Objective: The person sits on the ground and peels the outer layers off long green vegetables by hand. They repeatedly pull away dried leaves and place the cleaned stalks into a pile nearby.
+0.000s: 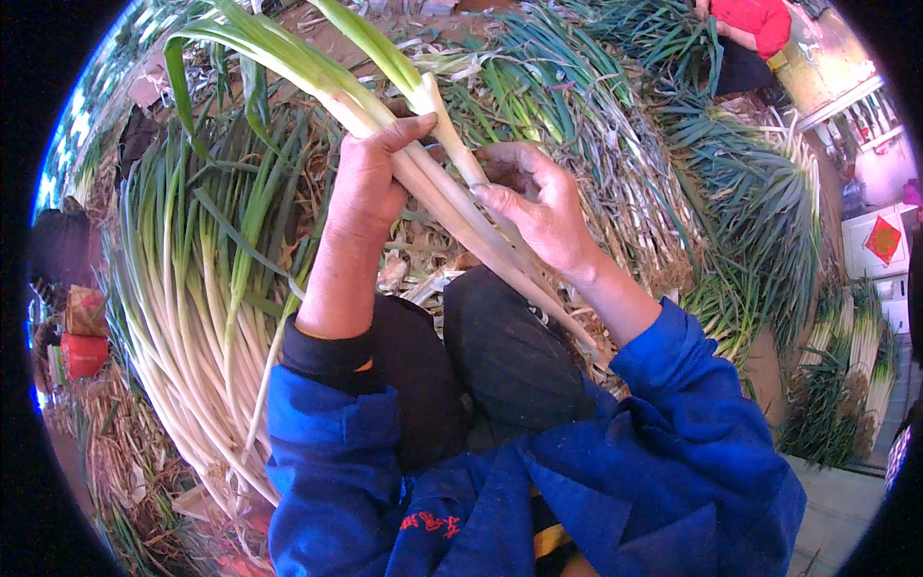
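My left hand [378, 166] is closed around long green onions [469, 223], thumb across the top, with their green leaves fanning to the upper left and their pale stalks running down to the right above my knees. Between finger and thumb, my right hand [537, 198] pinches the pale stalk of another green onion or an outer layer [451, 137], which splits away from the others. Whether it is joined to them lower down cannot be told. To the left of my left forearm lies a large pile of green onions [209, 310], pale stalks towards me.
Dry leaves and peelings [425, 256] cover the ground before my knees. A heap of untrimmed green onions [598, 144] lies beyond my right hand, another [757, 187] further right. Bundled onions [858, 360] lie at the far right. A person in a red top [757, 25] is at upper right.
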Demonstrator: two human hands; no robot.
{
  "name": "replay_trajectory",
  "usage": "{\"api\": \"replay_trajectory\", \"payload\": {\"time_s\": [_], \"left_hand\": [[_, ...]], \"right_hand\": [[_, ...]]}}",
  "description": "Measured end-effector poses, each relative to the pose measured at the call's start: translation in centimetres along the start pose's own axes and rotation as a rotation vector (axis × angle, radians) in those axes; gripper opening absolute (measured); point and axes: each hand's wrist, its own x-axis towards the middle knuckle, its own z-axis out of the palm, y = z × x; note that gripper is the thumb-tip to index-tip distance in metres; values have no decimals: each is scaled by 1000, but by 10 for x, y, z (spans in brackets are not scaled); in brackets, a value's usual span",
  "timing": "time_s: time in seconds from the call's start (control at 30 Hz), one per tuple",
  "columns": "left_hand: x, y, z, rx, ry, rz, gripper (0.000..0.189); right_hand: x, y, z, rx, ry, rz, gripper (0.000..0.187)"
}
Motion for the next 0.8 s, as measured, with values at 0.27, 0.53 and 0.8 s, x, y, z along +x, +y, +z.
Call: {"api": "replay_trajectory", "payload": {"time_s": [0.27, 0.53, 0.8], "left_hand": [[-2, -7, 11, -41, 98, 29, 32], [-6, -10, 14, 45, 83, -42, 30], [-8, -8, 20, 73, 129, -58, 24]], "right_hand": [[30, -12, -5, -31, -100, 163, 27], [28, -14, -9, -139, -174, 96, 27], [14, -32, -5, -371, -50, 32, 25]]}}
